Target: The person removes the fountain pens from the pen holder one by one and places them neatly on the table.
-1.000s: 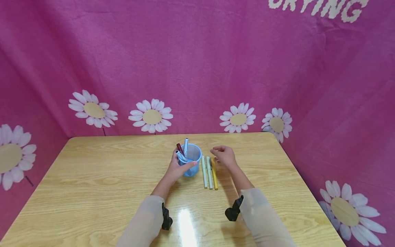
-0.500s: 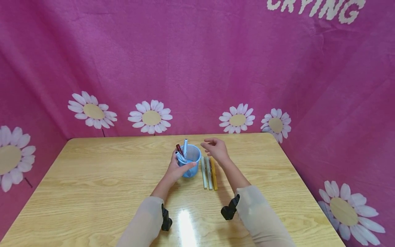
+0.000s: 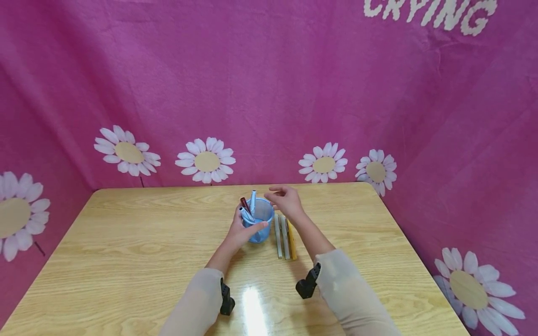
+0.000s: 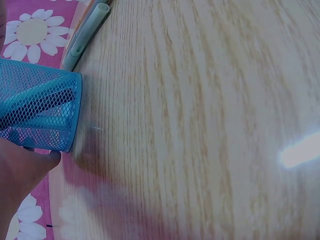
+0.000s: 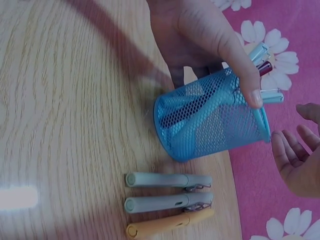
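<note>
Left grip (image 5: 204,37) around cylindrical mesh cup (image 5: 210,120)

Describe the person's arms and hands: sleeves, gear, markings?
Left hand and right hand are bare, no gloves. Left sleeve and right sleeve are plain pale beige, ending partway down the forearm. Left camera and right camera are small, black, at the cuffs' inner sides. No cables or markings visible.

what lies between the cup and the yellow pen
Two pale pens lie side by side between cup and yellow pen, seen in the right wrist view.
</note>
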Motion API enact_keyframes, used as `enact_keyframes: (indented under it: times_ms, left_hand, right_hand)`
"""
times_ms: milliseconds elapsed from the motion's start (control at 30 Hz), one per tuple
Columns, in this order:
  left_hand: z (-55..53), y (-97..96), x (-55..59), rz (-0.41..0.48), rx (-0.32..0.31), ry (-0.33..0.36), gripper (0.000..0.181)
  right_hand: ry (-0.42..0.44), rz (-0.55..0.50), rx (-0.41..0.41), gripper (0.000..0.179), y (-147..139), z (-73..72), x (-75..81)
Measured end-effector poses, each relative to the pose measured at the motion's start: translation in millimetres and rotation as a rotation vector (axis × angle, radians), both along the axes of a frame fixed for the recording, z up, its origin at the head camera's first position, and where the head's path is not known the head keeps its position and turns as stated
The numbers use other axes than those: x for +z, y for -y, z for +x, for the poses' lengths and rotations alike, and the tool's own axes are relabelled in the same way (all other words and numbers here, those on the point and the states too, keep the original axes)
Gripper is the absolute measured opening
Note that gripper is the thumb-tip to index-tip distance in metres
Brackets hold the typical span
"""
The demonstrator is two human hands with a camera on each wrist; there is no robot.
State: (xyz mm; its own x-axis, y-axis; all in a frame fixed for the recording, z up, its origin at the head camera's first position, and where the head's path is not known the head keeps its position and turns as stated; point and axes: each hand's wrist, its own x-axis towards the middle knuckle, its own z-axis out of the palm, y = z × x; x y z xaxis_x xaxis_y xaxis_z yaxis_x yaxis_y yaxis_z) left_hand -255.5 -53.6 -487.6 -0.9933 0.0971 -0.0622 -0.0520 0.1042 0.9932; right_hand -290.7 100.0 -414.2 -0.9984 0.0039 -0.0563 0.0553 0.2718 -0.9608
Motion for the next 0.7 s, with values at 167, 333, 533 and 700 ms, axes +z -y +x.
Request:
enact_keyframes:
  times_ms: [167, 333, 533, 700]
  left_hand:
    - [-1.6, 0.5, -0.7, 0.024, -0.026, -0.005, 0.097]
    - [-3.1, 0.0, -6.7, 0.032, -0.013, -0.042, 0.096]
    - [-3.1, 0.9, -5.2, 0.024, -0.023, -0.031, 0.095]
    - [4.8, 1.9, 12.3, 0.012, -0.038, 0.007, 0.096]
  right_hand:
    - [0.008, 0.005, 0.01, 0.034, 8, -1.8, 0.0]
    - [0.002, -0.02, 0.03, 0.035, 15, -2.2, -2.1]
    - [0.025, -0.018, 0.041, 0.036, 23, -1.2, -1.0]
    - [0.042, 0.012, 0.047, 0.038, 30, -0.3, -0.3]
